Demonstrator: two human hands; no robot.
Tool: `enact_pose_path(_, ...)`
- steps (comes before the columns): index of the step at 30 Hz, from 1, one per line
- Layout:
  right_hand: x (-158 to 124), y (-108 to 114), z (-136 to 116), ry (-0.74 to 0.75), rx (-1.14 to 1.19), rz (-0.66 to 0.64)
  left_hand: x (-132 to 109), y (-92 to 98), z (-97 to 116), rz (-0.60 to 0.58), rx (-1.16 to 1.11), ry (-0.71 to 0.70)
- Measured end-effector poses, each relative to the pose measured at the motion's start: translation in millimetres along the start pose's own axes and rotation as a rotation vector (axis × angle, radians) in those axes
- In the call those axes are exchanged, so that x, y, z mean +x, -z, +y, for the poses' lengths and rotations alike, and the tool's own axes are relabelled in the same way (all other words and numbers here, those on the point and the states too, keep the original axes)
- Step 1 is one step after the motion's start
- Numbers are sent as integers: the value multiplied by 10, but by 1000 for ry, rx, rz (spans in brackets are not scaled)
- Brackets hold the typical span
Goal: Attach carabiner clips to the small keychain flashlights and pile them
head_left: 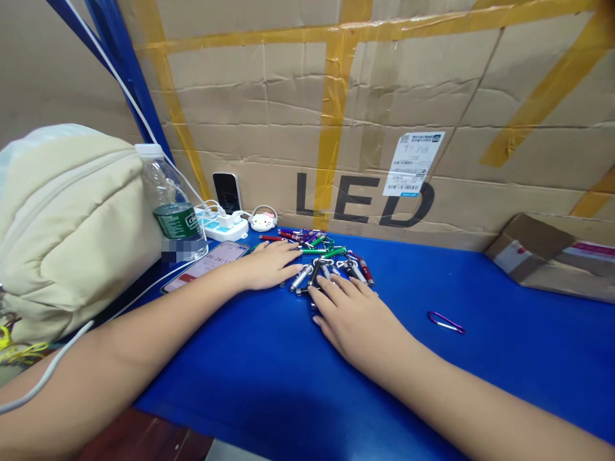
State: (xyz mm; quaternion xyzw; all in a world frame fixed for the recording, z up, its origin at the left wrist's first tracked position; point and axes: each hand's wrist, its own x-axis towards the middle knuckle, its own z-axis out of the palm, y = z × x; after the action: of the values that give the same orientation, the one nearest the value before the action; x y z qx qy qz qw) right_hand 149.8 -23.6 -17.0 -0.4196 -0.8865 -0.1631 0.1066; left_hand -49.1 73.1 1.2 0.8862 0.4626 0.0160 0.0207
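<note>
A pile of small metal keychain flashlights [331,251] in red, green, black, silver and purple lies on the blue tabletop [269,358]. Small carabiner clips are attached to some of them. My left hand [270,264] rests flat at the pile's left side, fingers spread and reaching over several flashlights. At the near edge of the pile, my right hand [353,315] lies palm down with its fingers stretched out, touching the black and silver ones. Part of the pile is hidden under both hands. Off to the right, a purple carabiner [446,322] lies by itself.
A phone [211,266] showing a timer lies under my left forearm. Behind it are a white power strip [223,225], a cat-faced case [263,221] and another phone [227,192]. A bottle [175,221] and cream bag [81,218] stand left; a cardboard box [542,262] sits right.
</note>
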Motion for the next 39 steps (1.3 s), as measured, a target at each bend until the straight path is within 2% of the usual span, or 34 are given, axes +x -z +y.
enact_pose_path(3,-21,0,-33,-3,-20,-28,-33,25,74,8,-23,-64)
enact_pose_path(7,-59,35,-76,51,-13,-110,-54,52,160,-88,-28,-147)
enact_pose_path(12,-63,80,-109,42,15,-209,-46,49,89,-110,29,-134)
enact_pose_path(17,-59,118,-119,25,38,-223,-20,12,32,-84,87,-146)
enact_pose_path(27,-82,110,-156,-9,4,-204,21,-28,-32,-48,149,-157)
enact_pose_path(33,-78,64,-147,-21,-8,-188,-35,11,75,0,41,-160)
enact_pose_path(36,-59,90,-71,13,4,-129,-59,28,131,-34,-4,-250)
enact_pose_path(39,-8,140,138,43,23,-24,-62,29,141,-57,-9,-256)
